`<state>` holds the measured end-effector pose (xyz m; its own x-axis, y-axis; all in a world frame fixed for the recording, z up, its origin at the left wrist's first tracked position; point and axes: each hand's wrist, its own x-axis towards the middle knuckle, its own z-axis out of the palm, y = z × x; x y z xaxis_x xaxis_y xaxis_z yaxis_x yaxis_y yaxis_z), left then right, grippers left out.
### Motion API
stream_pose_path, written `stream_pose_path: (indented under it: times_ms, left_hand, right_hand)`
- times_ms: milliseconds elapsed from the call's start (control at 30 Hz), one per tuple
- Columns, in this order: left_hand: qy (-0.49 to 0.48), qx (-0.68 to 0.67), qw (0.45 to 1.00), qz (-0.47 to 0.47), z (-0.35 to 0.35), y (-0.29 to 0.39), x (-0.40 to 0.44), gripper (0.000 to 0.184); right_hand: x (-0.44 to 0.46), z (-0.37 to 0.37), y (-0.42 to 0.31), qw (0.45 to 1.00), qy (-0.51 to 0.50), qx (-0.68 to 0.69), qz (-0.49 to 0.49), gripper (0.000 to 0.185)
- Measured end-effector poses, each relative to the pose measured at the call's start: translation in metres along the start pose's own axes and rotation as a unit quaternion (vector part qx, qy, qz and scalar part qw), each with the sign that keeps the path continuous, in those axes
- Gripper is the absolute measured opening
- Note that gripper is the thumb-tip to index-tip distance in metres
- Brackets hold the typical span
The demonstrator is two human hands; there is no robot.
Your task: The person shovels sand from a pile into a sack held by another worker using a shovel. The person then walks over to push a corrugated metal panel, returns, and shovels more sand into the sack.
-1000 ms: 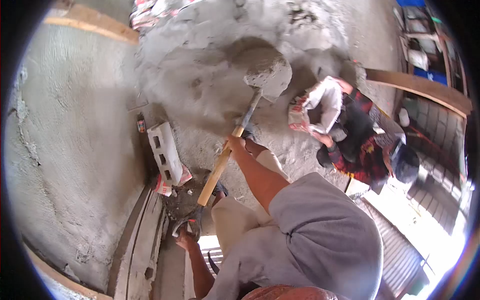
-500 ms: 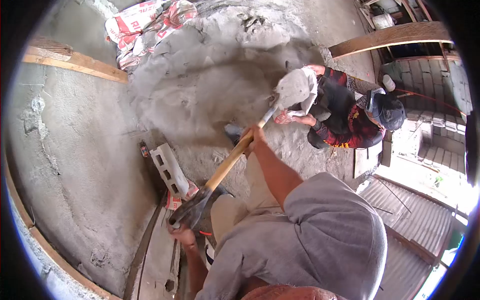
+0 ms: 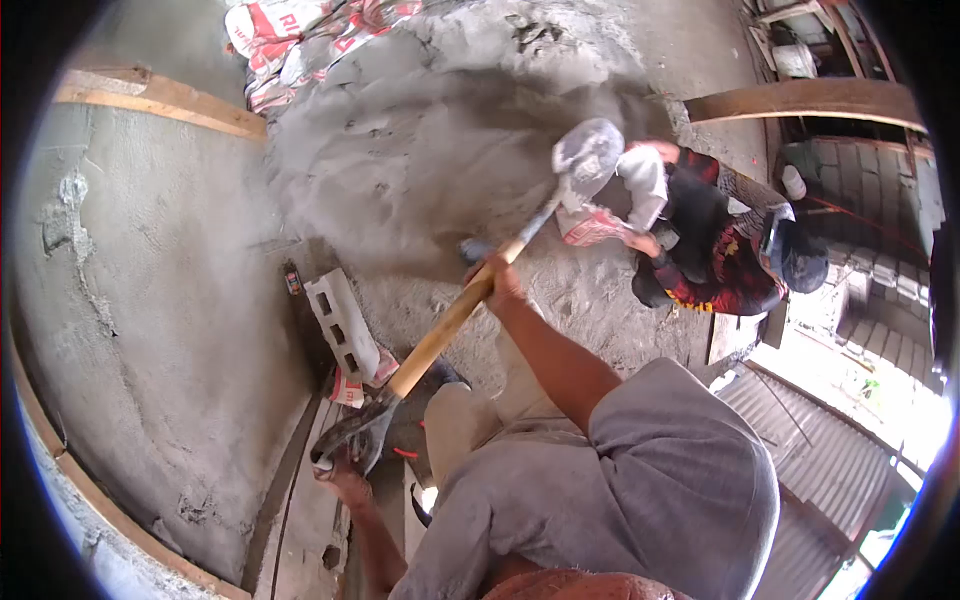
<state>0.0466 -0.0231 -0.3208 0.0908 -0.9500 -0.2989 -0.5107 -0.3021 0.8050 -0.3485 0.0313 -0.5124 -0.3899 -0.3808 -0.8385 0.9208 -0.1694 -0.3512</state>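
My left hand (image 3: 347, 478) is closed round the dark grip at the near end of a shovel (image 3: 440, 335). Farther along, my right hand (image 3: 503, 281) wraps the wooden shaft. The shovel's blade (image 3: 588, 150), greyish and blurred, is raised at the far end, beside and partly over a white and red sack (image 3: 595, 226). A crouching co-worker (image 3: 725, 235) holds that sack with both hands. Whether anything lies on the blade I cannot tell.
Grey powdery material (image 3: 420, 170) covers the floor ahead. Red and white sacks (image 3: 290, 40) lie at the far left. A hollow block (image 3: 343, 325) stands by the left wall. Wooden beams (image 3: 810, 100) jut in at both sides, and corrugated sheets (image 3: 810, 430) lie at right.
The shovel blade has swung up and away from over the sack's mouth, while its grip end has moved down and left with my left hand. The sack has shifted and shows more of its red print.
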Motion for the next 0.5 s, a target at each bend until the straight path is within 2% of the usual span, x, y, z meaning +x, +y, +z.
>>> stream_pose_path:
  times_ms: [33, 100, 167, 233, 300, 367, 467, 500]
  left_hand:
    - [0.002, -0.073, 0.984, -0.164, -0.017, -0.031, -0.007, 0.025]
    - [0.043, 0.076, 0.994, -0.060, -0.038, -0.082, -0.029, 0.020]
    - [0.187, -0.047, 0.967, -0.166, -0.052, -0.111, -0.067, 0.013]
    - [0.232, -0.057, 0.888, -0.393, -0.073, -0.097, -0.096, 0.014]
    - [0.254, -0.007, 0.876, -0.411, -0.081, -0.081, -0.134, 0.017]
    - [0.357, 0.001, 0.821, -0.446, -0.084, -0.087, -0.165, 0.018]
    - [0.401, 0.011, 0.783, -0.475, -0.087, -0.110, -0.195, 0.019]
    - [0.398, 0.026, 0.781, -0.480, -0.076, -0.120, -0.184, 0.018]
  right_hand:
    - [0.019, -0.009, 0.029, 0.999, -0.010, -0.031, 0.027, 0.020]
    - [0.041, -0.015, 0.088, 0.992, -0.024, -0.102, 0.063, 0.019]
    - [0.020, 0.023, 0.127, 0.953, 0.125, -0.240, 0.138, 0.018]
    - [0.061, -0.050, 0.248, 0.954, 0.052, -0.233, 0.181, 0.016]
    - [0.012, -0.021, 0.268, 0.928, 0.053, -0.268, 0.252, 0.013]
    - [-0.014, -0.001, 0.285, 0.876, 0.105, -0.365, 0.296, 0.015]
    - [0.007, -0.041, 0.345, 0.861, 0.046, -0.358, 0.359, 0.016]
    - [0.024, -0.049, 0.353, 0.867, 0.059, -0.354, 0.345, 0.015]
